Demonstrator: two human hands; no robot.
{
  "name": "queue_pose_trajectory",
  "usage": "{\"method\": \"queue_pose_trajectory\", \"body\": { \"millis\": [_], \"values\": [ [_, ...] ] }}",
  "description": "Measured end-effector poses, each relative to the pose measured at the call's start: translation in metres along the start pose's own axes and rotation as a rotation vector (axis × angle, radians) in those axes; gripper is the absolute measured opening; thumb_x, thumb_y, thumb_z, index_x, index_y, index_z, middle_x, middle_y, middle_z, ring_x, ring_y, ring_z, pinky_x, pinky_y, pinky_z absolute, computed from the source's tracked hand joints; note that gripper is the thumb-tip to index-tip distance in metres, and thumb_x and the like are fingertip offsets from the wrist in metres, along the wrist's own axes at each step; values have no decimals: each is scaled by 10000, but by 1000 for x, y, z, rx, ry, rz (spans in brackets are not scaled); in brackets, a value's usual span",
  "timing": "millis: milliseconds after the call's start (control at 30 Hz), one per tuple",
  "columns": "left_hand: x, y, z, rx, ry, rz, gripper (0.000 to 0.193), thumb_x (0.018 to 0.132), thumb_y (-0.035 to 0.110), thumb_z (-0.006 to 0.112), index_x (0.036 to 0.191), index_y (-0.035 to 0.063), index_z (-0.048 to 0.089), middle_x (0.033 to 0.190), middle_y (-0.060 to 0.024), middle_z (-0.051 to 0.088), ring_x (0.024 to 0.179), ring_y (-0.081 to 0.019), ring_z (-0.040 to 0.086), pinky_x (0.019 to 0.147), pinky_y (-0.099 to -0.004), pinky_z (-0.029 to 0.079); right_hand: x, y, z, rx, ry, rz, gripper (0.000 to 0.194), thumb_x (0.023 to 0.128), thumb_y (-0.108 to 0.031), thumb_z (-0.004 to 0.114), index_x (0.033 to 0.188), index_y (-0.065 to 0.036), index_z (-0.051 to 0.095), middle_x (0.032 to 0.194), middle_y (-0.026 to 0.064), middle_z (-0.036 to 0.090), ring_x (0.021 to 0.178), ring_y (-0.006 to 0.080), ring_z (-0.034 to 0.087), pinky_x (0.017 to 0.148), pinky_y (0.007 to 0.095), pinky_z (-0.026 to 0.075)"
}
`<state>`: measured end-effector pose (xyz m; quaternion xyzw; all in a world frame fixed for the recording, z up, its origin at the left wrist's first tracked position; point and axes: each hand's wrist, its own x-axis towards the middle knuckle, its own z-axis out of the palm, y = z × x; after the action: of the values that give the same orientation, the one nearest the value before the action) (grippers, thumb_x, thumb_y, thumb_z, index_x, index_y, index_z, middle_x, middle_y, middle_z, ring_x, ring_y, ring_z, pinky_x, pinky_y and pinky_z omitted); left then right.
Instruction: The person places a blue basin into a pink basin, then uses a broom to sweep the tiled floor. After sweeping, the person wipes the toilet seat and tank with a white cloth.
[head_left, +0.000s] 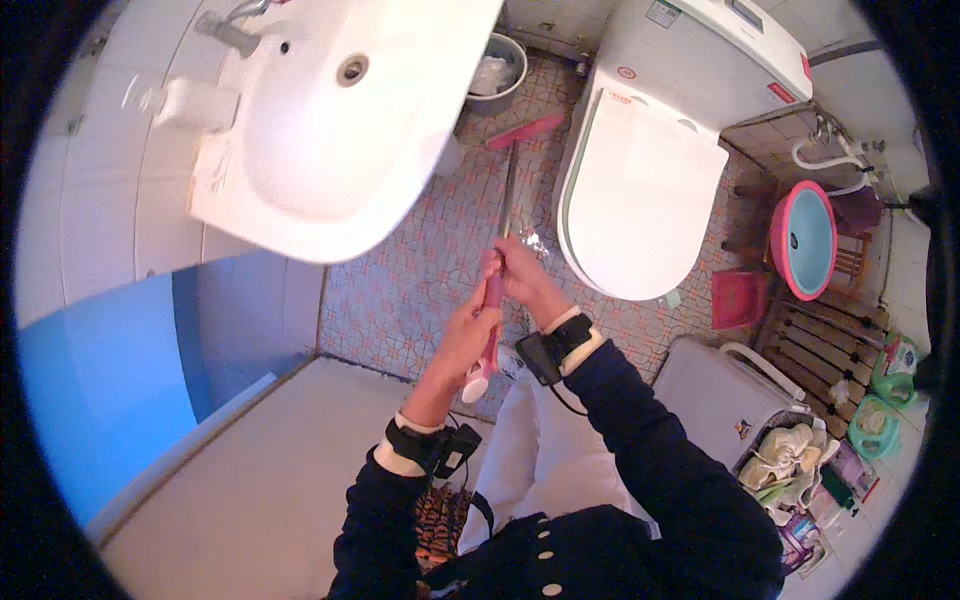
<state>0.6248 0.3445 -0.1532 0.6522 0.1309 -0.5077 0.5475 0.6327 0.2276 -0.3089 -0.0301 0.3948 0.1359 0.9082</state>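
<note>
Both of my hands grip a long-handled floor sweeper (511, 187) with a thin metal pole and a pink end grip. My right hand (523, 276) is wrapped around it higher up, where the pole meets the pink grip. Lower down, my left hand (466, 334) closes around the pink grip, whose pale end cap sticks out below the fingers. The narrow pink head (525, 130) rests on the patterned tile floor (420, 247), between the washbasin and the toilet. Whether that head has bristles or a rubber blade cannot be made out.
A white washbasin (322, 214) juts in at upper left. The lidded toilet (645, 202) stands to the right of the pole. A waste bin (491, 105) sits behind the head. Further right are a pink-rimmed basin (814, 240), a red dustpan (739, 298) and a grey washing machine (712, 397).
</note>
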Motion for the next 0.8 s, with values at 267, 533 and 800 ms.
{"method": "queue_pose_trajectory", "body": {
  "millis": [267, 533, 800],
  "values": [
    [146, 37, 15, -97, -33, 24, 474, 805, 146, 468, 1277, 156, 429, 644, -40, 508, 415, -128, 466, 342, -268, 399, 104, -111, -21, 342, -205, 81, 148, 912, -168, 459, 880, -100, 331, 650, 55, 412, 493, 136, 389, 430, 272, 390],
    [96, 26, -4, -66, -27, -194, 531, 807, 112, 491, 1319, 218, 397, 613, -39, 490, 433, -141, 483, 348, -276, 395, 71, -40, -24, 431, -41, 89, 163, 923, -223, 425, 843, -116, 333, 611, 44, 409, 481, 166, 389, 446, 317, 395],
    [-34, 6, -60, -119, -119, -531, 542, 855, 136, 417, 1361, 219, 244, 590, -56, 476, 344, -175, 452, 300, -284, 370, -19, 101, -7, 346, 48, -3, 128, 927, -203, 420, 889, -137, 317, 636, 56, 428, 530, 174, 419, 527, 350, 415]
  ]
}}
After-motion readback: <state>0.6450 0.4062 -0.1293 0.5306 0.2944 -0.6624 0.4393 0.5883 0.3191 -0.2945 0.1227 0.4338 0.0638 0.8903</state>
